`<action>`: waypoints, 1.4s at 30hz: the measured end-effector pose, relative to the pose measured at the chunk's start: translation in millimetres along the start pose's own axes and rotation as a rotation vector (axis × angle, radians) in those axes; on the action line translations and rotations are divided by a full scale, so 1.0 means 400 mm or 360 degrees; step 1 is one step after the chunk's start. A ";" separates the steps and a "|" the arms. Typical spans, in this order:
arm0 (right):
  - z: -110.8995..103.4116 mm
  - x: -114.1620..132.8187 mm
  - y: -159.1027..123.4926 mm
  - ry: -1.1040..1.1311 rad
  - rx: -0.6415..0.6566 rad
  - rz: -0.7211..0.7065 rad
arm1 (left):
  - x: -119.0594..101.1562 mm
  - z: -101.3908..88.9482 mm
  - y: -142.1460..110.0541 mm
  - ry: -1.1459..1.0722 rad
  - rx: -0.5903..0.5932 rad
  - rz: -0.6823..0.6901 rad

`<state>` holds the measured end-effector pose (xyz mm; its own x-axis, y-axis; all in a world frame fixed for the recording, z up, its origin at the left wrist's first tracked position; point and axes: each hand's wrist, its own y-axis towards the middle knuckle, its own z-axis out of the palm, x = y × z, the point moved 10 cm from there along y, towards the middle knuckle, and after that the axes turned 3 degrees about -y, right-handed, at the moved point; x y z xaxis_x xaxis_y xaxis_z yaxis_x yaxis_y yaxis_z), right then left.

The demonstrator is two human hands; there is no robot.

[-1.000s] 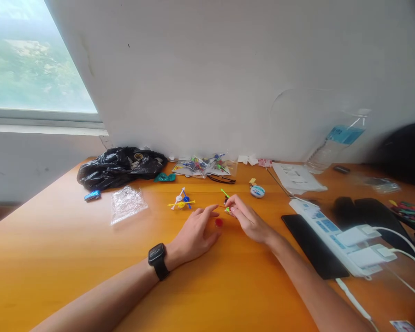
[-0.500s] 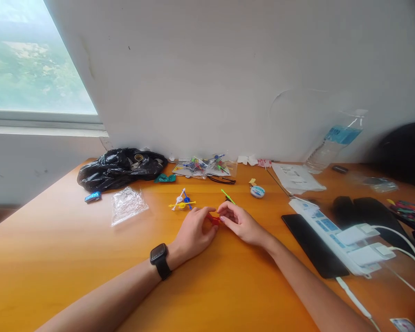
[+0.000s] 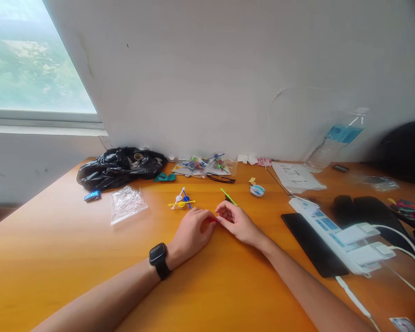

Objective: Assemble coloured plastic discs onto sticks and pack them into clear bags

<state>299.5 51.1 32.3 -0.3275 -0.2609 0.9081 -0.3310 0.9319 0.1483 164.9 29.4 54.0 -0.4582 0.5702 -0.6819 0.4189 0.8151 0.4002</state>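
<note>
My left hand [image 3: 193, 233], with a black watch [image 3: 158, 254] on its wrist, pinches a small red plastic piece [image 3: 212, 220] that the fingers mostly hide. Curled in from the other side, my right hand [image 3: 239, 225] has its thumb and fingertips at the piece's right end. Just beyond my left hand stands a small assembly of white, blue and yellow arrow-tipped plastic pieces [image 3: 181, 199]. Behind my right hand, a green arrow-tipped stick [image 3: 228, 196] leans up, its lower end by something dark and partly covered.
Left of my hands lies a clear plastic bag [image 3: 128, 205]. Along the wall are a black plastic bag [image 3: 121, 168] and a packet of coloured pieces [image 3: 205, 165]. On the right, a black phone [image 3: 313, 244] lies beside a white power strip [image 3: 327, 226] with cables.
My hands have drawn slightly closer together around the red piece, and less of it shows. The other things on the table stay in place.
</note>
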 end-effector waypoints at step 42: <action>-0.223 0.007 0.001 -0.0909 -0.0563 -0.0061 | -0.092 -0.078 -0.021 0.0150 -0.0198 0.0183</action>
<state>377.4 73.2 70.0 -0.7703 -0.2969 0.5644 -0.0735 0.9205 0.3838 153.8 4.7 94.9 -0.4864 0.6627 -0.5694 0.3754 0.7470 0.5487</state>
